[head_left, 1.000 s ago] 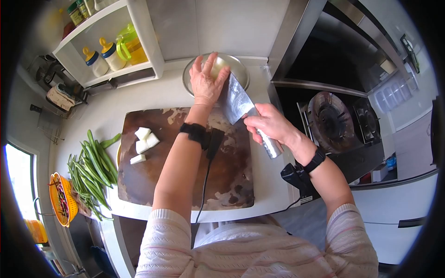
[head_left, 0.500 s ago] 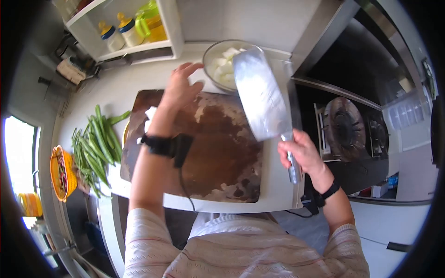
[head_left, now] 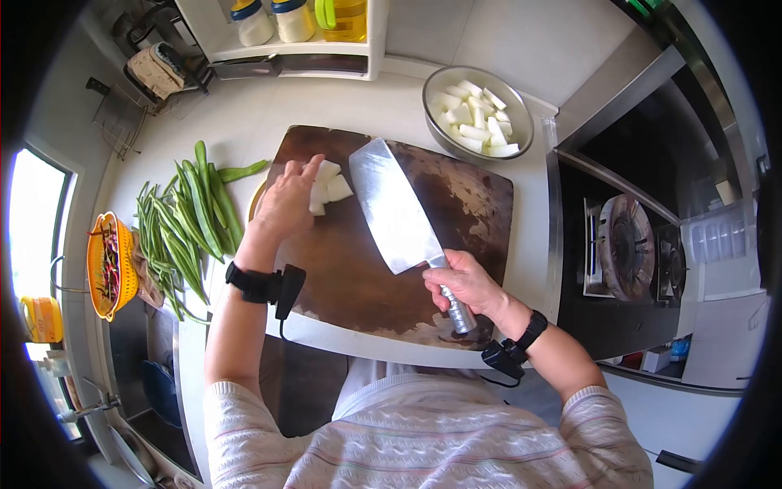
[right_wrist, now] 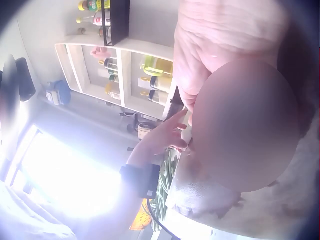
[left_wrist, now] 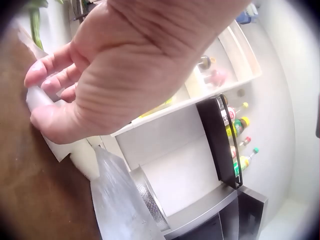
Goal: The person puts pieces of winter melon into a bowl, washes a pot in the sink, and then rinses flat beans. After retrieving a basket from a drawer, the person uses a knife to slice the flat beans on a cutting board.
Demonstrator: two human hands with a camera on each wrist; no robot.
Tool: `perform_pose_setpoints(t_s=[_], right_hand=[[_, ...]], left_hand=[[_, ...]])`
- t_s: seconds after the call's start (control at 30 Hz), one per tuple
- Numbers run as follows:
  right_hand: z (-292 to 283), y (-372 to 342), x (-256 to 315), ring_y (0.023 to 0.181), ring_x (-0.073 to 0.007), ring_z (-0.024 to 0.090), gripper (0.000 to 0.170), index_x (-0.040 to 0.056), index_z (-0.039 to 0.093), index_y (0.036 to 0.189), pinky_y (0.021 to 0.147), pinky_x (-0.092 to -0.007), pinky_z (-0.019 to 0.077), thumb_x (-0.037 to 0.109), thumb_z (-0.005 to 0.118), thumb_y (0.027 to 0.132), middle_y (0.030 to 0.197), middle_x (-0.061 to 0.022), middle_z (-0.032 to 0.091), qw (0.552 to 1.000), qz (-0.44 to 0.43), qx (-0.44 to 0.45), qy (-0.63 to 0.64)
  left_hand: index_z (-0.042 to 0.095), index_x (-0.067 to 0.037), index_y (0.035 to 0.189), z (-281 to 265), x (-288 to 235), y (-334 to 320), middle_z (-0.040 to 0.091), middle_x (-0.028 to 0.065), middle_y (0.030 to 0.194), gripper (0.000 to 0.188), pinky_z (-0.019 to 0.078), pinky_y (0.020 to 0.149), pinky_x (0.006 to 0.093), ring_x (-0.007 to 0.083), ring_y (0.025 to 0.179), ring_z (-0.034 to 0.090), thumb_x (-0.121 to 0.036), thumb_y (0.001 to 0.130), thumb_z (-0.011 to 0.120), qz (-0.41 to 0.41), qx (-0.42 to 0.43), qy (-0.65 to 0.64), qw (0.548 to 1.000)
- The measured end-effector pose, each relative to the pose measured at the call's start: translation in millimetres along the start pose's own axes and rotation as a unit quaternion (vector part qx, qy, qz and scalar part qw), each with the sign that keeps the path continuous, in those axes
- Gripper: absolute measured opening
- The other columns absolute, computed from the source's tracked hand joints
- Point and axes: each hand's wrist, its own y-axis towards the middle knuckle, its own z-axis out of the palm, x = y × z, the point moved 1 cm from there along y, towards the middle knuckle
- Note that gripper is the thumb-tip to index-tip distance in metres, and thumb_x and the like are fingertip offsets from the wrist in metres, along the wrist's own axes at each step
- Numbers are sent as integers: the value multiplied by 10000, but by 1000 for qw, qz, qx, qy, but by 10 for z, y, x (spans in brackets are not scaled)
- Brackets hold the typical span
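Observation:
My left hand (head_left: 285,200) rests at the white vegetable pieces (head_left: 336,187) on the left part of the dark cutting board (head_left: 358,285). Its fingers are loosely bent, and in the left wrist view the thumb and fingertips touch the pieces. With my right hand (head_left: 468,284) I grip a cleaver (head_left: 389,204) by its metal handle. The broad blade slants over the board, its far end just right of the pieces. A blurred oval hides much of the right wrist view.
A metal bowl (head_left: 518,104) of cut white pieces stands behind the board. Long green beans (head_left: 195,204) lie to the left, beside a yellow basket (head_left: 126,265). A shelf with jars (head_left: 292,23) is at the back; a stove burner (head_left: 626,244) is on the right.
Both hands have left the bowl, showing the white pieces in it. The left hand moved left to the pieces on the board; the cleaver swung over the board's middle. The view shifted left.

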Motion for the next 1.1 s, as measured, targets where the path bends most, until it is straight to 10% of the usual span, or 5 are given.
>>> perform_pose_setpoints(t_s=[0.47, 0.67, 0.77, 0.9, 1.1], right_hand=[[169, 49, 219, 442, -108, 524, 72, 15, 518, 843, 403, -250, 431, 64, 566, 823, 611, -39, 523, 1000, -14, 4, 13], [-205, -303, 678, 431, -103, 516, 134, 20, 515, 944, 396, -235, 418, 82, 560, 835, 622, -32, 533, 984, -121, -120, -56], [-384, -365, 841, 424, -128, 543, 113, -7, 525, 889, 406, -274, 428, 95, 508, 843, 595, -39, 542, 896, -112, -296, -312], [-571, -543, 824, 415, -137, 552, 132, -6, 510, 831, 410, -287, 437, 122, 507, 864, 583, -55, 553, 827, -126, -400, -375], [-819, -675, 769, 401, -119, 508, 121, 5, 506, 819, 393, -264, 410, 109, 538, 870, 598, -34, 528, 870, -157, -380, -272]], left_hand=[[482, -61, 1270, -76, -287, 313, 550, 174, 974, 697, 491, 787, 341, 275, 842, 590, -69, 600, 674, 87, -68, -217, 970], [479, -79, 1288, -135, -1094, 982, 553, 170, 1012, 663, 505, 718, 334, 230, 728, 596, -118, 657, 680, 139, -146, -247, 948], [487, -99, 1284, 112, -1321, 1234, 524, 170, 1153, 608, 506, 761, 331, 228, 842, 606, -118, 704, 667, 167, -161, -347, 909], [520, -97, 1249, 111, -916, 1187, 417, 214, 1328, 522, 359, 1041, 389, 354, 1229, 422, -74, 744, 653, 139, -168, -284, 934], [584, -188, 1207, 86, 396, 1108, 477, 134, 1312, 447, 380, 1000, 426, 325, 1213, 437, -317, 780, 621, -57, -62, 3, 996]])
